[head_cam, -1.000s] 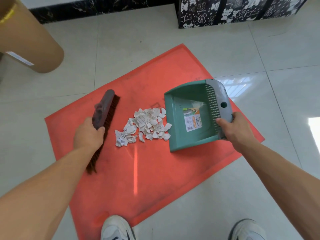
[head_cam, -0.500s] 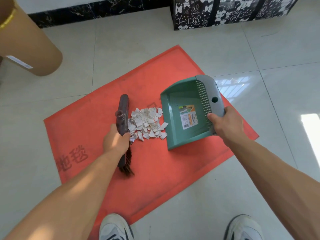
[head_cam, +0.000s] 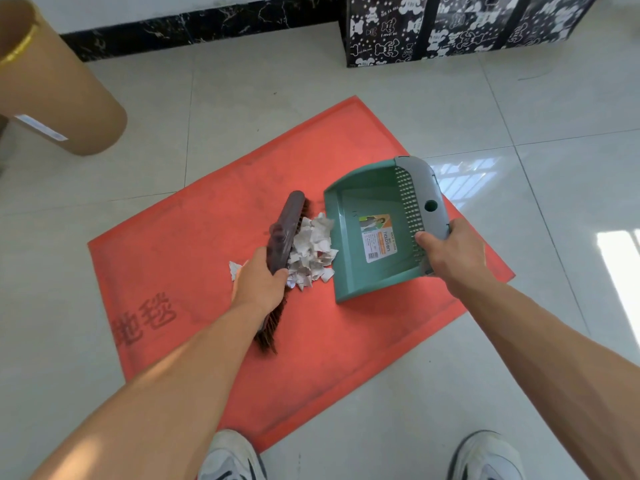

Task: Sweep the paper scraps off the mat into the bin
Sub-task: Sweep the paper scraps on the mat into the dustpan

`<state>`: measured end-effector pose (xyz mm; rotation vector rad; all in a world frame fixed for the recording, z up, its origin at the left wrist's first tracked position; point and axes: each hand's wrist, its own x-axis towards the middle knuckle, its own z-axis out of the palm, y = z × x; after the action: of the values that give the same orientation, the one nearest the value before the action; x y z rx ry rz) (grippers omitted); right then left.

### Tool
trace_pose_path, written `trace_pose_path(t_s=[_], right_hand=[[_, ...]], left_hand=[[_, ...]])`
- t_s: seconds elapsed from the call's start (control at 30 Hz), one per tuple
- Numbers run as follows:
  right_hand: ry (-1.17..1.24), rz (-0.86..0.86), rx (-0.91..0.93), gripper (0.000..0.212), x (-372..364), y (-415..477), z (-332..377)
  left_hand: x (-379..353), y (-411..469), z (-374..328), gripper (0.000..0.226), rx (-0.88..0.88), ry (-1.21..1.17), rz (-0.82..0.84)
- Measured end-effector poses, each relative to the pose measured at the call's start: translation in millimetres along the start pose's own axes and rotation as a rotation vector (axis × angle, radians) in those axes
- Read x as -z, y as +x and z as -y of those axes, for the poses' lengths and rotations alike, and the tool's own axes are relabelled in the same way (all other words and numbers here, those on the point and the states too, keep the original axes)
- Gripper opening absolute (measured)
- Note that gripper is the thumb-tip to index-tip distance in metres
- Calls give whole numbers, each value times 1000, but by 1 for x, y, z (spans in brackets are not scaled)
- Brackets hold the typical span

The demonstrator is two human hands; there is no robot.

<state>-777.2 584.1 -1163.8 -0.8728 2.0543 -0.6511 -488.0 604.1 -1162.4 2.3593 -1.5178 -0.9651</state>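
Left hand grips the brush, hiding its middle; right hand grips the dustpan, paper scraps heaped between

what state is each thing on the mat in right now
left hand, grips the brush
right hand, grips the dustpan's grey rear edge
brush, bristles against the scrap pile
paper scraps, piled between brush and dustpan lip
stray scrap, on the mat, on the brush's other side from the pile
dustpan, lip on the mat, open side facing the pile
mat, lying flat
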Motion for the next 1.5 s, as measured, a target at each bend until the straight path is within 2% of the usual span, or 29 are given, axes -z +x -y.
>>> trace_pose_path(t_s=[0.17,0.37,0.47,0.53,0.63,0.8,0.9,1.03,1.3,1.5], right_hand=[[4,8,9,32,0,-2,1],[55,30,-94,34,-1,-5,-7],[97,40,-147,32,-6,-10,-17],[100,38,-166,33,-9,-11,-21],[106,38,-166,33,-10,-11,-23],[101,41,-158,33,-10,-10,-26],[105,44,-165,34,-11,-10,-27],[120,50,-168,34,-11,-9,-29],[119,58,-168,34,-12,-9,-29],[125,70,-175,36,-14,-13,-32]], left_hand=[[-12,1,-24,19,-90,12,40],[-20,-2,-49,21,-154,-54,62],[-10,1,-47,26,-290,-18,17],[1,5,-41,34,-314,14,-44],[17,14,-23,34,-239,24,-151],[37,26,24,30,4,53,-280],[39,22,49,30,136,93,-291],[26,14,59,28,224,80,-204],[-8,2,8,14,114,-53,-103],[-19,6,-25,33,-133,16,-7]])
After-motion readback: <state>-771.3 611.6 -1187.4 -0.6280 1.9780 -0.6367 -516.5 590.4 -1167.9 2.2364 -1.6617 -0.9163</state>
